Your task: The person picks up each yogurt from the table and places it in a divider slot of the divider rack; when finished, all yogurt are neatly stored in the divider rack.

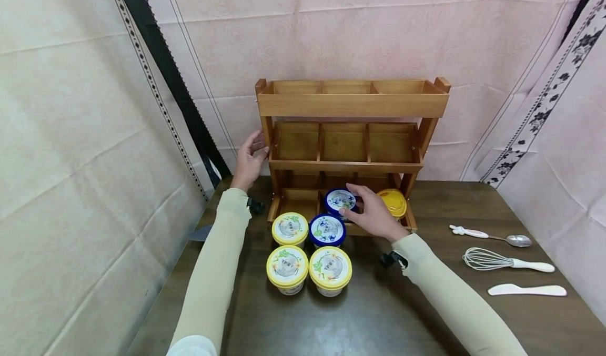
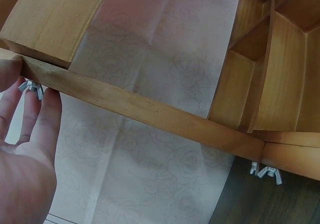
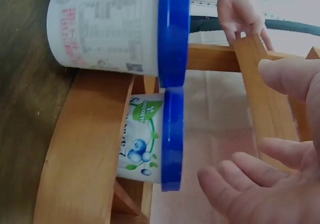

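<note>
A wooden three-tier rack (image 1: pixel 352 105) stands at the back of the table. My left hand (image 1: pixel 252 159) holds its left side post, thumb and fingertips on the wood beside a wing nut (image 2: pixel 31 87). A blue-lidded yogurt tub (image 1: pixel 340 199) sits in the middle compartment of the bottom tier. Around this tub my right hand (image 1: pixel 371 211) is spread; the right wrist view shows its fingers apart from the lid. In front of the rack is a second blue-lidded tub (image 1: pixel 327 230). A yellow-lidded tub (image 1: pixel 393 202) sits in the right bottom compartment, partly behind my right hand.
Three yellow-lidded tubs (image 1: pixel 287 266) stand on the table in front of the rack. At the right lie a spoon (image 1: pixel 490 236), a whisk (image 1: pixel 506 260) and a white spreader knife (image 1: pixel 526 290). Patterned cloth (image 1: pixel 360 35) hangs behind and at both sides.
</note>
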`<action>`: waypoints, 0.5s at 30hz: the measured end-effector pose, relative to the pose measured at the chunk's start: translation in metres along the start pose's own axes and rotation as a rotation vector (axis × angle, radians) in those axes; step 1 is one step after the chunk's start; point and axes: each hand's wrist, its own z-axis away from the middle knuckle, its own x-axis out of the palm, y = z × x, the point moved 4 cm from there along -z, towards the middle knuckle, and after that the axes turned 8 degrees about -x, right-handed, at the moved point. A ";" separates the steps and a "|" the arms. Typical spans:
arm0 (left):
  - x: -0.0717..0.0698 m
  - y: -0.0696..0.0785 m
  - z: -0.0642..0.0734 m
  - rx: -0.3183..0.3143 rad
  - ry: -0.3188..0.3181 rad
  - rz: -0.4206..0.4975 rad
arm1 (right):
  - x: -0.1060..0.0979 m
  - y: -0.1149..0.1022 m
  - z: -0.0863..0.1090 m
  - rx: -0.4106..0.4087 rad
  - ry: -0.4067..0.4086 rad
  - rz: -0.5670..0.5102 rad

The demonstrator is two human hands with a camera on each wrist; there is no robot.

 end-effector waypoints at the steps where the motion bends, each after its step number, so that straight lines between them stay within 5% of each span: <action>1: 0.000 0.001 0.000 -0.002 0.000 -0.003 | 0.000 -0.003 0.001 -0.013 -0.002 -0.010; 15: -0.001 0.001 0.001 -0.006 -0.008 -0.004 | 0.011 -0.019 0.016 -0.083 -0.116 -0.055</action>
